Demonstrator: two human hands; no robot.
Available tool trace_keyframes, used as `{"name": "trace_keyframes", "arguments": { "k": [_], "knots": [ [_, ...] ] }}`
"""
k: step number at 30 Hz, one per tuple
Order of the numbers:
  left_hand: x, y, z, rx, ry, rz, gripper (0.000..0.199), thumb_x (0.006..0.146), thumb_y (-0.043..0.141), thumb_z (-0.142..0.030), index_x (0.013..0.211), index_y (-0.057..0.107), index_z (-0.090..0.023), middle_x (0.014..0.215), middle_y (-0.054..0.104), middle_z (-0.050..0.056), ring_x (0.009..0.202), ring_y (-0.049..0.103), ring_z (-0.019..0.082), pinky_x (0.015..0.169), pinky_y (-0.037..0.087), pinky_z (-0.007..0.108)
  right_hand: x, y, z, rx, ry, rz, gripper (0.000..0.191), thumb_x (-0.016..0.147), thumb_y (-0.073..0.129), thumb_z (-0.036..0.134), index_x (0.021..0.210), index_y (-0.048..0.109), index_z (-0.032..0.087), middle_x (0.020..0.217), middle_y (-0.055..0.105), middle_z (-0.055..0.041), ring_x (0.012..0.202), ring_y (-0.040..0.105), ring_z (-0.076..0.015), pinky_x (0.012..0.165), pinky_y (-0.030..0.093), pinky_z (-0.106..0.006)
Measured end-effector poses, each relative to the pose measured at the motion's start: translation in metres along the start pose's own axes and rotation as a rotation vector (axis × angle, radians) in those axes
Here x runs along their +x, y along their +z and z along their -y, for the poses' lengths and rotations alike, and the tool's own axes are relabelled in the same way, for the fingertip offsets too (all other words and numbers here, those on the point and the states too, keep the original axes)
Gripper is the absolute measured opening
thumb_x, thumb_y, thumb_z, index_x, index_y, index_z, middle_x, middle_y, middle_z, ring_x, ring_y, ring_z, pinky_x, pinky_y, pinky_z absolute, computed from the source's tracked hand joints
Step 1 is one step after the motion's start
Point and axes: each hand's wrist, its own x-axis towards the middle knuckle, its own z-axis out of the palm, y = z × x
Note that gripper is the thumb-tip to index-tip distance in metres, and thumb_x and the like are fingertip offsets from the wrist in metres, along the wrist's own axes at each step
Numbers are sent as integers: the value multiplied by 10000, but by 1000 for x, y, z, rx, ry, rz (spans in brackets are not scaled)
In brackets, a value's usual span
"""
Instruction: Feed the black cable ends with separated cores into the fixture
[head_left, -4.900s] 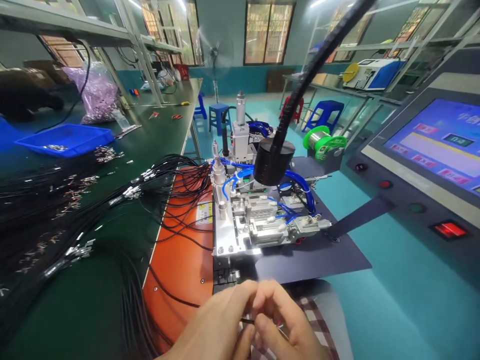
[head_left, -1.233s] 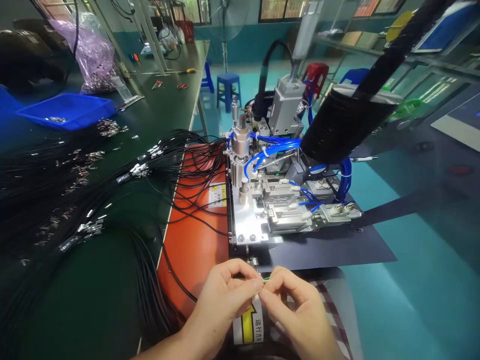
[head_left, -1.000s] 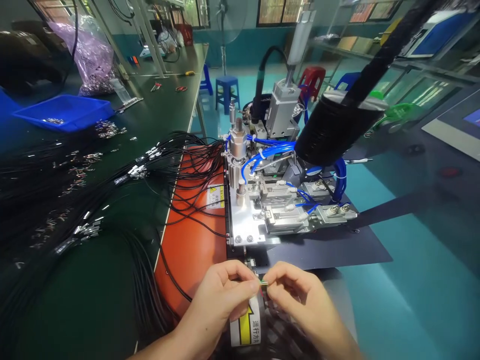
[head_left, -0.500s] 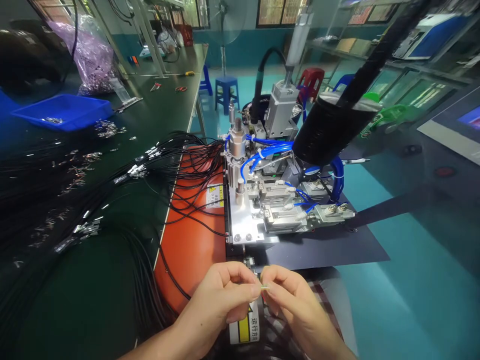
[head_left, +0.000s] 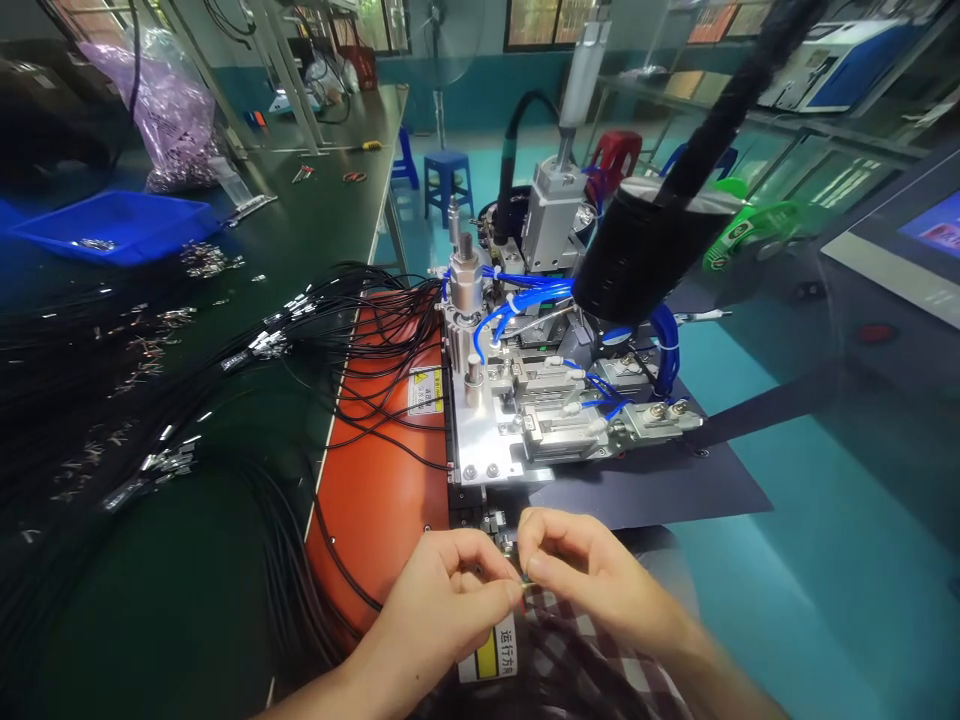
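Note:
My left hand (head_left: 453, 605) is closed in a pinch, thumb against forefinger, at the bottom centre. Thin coloured wires (head_left: 528, 585), greenish with a bit of red, show at its fingertips. Directly beside it my right hand (head_left: 592, 575) pinches at the same wires, its fingertips almost touching those of the left. The fingers hide most of the wires. Just beyond both hands stands a metal machine (head_left: 480, 430) with pneumatic cylinders and blue air tubes. Below the hands is a white and yellow label (head_left: 487, 655) with printed characters.
Black cables (head_left: 390, 350) with bright metal ends run over an orange-red cover (head_left: 375, 510) and the dark green table (head_left: 157, 590). A blue tray (head_left: 120, 230) and a purple bag (head_left: 176, 130) stand at the far left. A black cylinder (head_left: 637, 250) on an arm overhangs the machine's right side.
My right hand has risen slightly and its fingers have shifted over the wires. The left hand stays pinched at nearly the same place. The view has shifted a little.

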Motion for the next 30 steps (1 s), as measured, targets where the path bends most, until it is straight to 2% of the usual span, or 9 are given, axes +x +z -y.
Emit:
{"name": "trace_keyframes", "arguments": {
  "k": [4,10,17,21,25,30],
  "knots": [
    [0,1,0,-74,44,-53,198,663,654,-317,658,530,-163,337,333,-124,320,226,31,361,140,181,-7,9,-8,-29,38,-206,214,874,536,333,721,550,184,647,431,43,585,376,-114,555,317,-240],
    [2,3,1,-85,43,-62,243,658,674,-350,652,517,-164,330,326,-124,325,210,29,357,136,172,-11,27,-16,21,33,-359,153,792,621,297,714,564,178,630,448,44,580,366,-117,545,318,-236],
    [1,2,-1,-115,56,-60,256,664,682,-361,647,521,-163,337,334,-118,319,210,25,356,147,167,-9,33,-16,122,45,-369,201,799,624,318,684,535,179,586,390,69,519,301,-91,486,280,-214],
    [2,2,2,-132,60,-59,277,654,697,-378,649,520,-165,335,334,-120,302,207,22,351,138,167,-9,34,-20,149,49,-400,222,799,627,371,715,562,176,571,434,62,492,349,-86,466,302,-205],
    [5,1,5,-119,74,-42,291,647,704,-387,645,510,-170,325,330,-122,287,214,24,342,135,167,-9,35,-20,123,40,-440,210,796,631,382,776,605,174,625,513,32,508,403,-94,464,335,-202],
    [4,1,5,-71,93,-31,265,684,660,-381,647,510,-166,327,334,-118,299,217,28,339,140,167,-10,38,-11,2,38,-447,227,831,589,355,691,543,182,584,445,50,499,381,-95,456,336,-201]
  ]
}}
